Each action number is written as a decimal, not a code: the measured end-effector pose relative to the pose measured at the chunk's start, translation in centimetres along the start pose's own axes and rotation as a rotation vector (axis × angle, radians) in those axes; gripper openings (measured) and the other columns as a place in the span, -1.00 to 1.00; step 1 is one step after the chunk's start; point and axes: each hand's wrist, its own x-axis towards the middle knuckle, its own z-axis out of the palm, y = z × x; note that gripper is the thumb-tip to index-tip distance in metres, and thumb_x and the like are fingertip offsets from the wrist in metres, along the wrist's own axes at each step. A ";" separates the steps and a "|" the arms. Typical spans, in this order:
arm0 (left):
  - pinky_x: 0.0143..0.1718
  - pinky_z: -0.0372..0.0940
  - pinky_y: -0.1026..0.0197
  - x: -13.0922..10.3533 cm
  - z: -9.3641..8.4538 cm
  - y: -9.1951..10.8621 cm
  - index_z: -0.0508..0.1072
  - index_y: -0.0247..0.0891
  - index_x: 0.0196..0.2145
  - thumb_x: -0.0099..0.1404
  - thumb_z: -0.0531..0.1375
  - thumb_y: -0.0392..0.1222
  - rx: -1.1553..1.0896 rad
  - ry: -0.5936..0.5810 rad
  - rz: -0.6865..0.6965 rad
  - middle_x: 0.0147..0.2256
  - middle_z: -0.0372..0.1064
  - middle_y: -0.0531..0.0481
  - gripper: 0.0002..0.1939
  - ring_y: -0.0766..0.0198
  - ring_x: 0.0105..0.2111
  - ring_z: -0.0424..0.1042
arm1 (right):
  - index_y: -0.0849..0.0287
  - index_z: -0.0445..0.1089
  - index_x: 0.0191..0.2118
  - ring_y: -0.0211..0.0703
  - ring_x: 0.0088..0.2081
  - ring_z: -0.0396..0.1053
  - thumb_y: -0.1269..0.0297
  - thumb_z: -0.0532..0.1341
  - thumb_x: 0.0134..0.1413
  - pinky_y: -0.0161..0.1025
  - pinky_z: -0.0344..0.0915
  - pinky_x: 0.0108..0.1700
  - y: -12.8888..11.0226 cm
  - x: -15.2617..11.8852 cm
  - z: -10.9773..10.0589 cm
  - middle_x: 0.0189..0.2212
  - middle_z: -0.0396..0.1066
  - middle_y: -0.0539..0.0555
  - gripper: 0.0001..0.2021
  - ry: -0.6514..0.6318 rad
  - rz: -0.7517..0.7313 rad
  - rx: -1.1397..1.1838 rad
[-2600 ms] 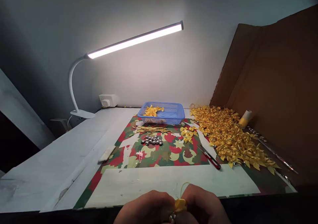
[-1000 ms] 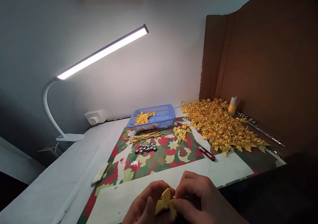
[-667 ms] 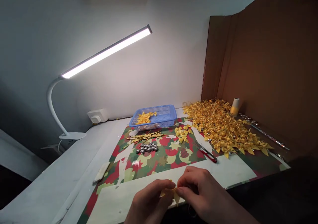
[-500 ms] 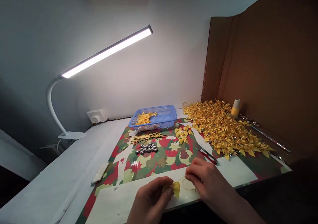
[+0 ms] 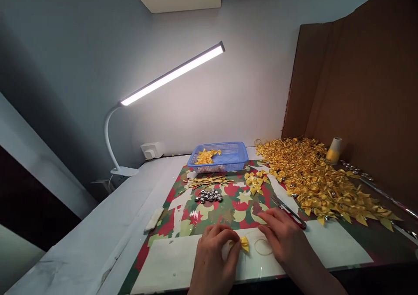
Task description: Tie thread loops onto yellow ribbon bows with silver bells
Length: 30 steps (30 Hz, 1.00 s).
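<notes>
My left hand (image 5: 214,253) pinches a small yellow ribbon bow (image 5: 243,243) low over the white sheet (image 5: 329,247) at the table's front edge. A thin loop of gold thread (image 5: 262,246) trails from the bow to the right. My right hand (image 5: 281,236) hovers with its fingers spread, just short of the red-handled snips (image 5: 289,210). I cannot tell whether its fingers touch the thread.
A blue basket (image 5: 225,157) with a few yellow bows stands at the back. In front lie gold wire pieces (image 5: 207,181), silver bells (image 5: 209,195) and loose bows (image 5: 256,179). A large bow heap (image 5: 313,177), thread spool (image 5: 334,150) and cardboard wall (image 5: 359,99) fill the right. A desk lamp (image 5: 170,75) arches from the left.
Both hands moved forward from the table's edge onto the white sheet. My right hand let go of the bow and reached out toward the snips; the left hand keeps the bow.
</notes>
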 end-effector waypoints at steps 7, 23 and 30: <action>-0.12 0.39 0.09 1.0 -2.1 -0.2 0.60 -0.16 -0.29 0.34 0.15 -0.08 0.061 -0.045 -0.004 -0.15 0.53 -0.14 -0.77 0.03 -0.12 0.51 | 0.06 0.50 -0.01 -0.09 -0.13 0.38 0.16 0.11 0.32 -0.24 0.32 -0.19 -1.1 -1.3 -1.9 -0.11 0.43 0.12 -0.72 0.264 0.129 0.254; -0.06 0.39 -0.09 16.1 -3.3 -3.0 0.49 -0.27 -0.13 0.36 0.22 -0.16 0.644 -0.206 0.074 -0.06 0.48 -0.10 -0.82 0.08 -0.09 0.48 | 0.19 0.58 -0.14 -0.31 -0.49 0.23 -0.07 0.38 -0.02 -0.36 0.21 -0.50 1.4 -1.0 -0.4 -0.39 0.44 0.09 -0.56 0.310 0.478 0.831; -0.05 0.38 -0.11 16.6 -3.0 -3.6 0.49 -0.28 -0.12 0.37 0.20 -0.14 0.702 -0.184 0.048 -0.07 0.48 -0.10 -0.80 0.08 -0.09 0.47 | 0.19 0.57 -0.16 -0.35 -0.51 0.17 -0.06 0.34 0.05 -0.37 0.16 -0.48 0.3 -0.7 -0.3 -0.37 0.45 0.08 -0.59 0.349 0.475 0.855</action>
